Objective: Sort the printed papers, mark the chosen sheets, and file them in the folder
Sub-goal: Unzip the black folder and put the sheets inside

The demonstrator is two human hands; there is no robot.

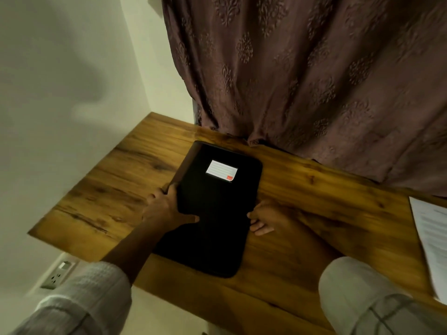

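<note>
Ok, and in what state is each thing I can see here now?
folder: looks closed, label side up, on the table
left hand: grips the folder's left edge
right hand: holds the folder's right edge, fingers curled
papers: lying flat, printed side up
curtain: drawn, hanging to the table

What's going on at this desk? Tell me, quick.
A person is at a wooden desk with a black folder, its white label facing up. The left hand grips the folder's left edge. The right hand is against its right edge, though how it holds there is unclear. The printed papers lie apart at the desk's right end, so nothing is being filed at this moment.
</note>
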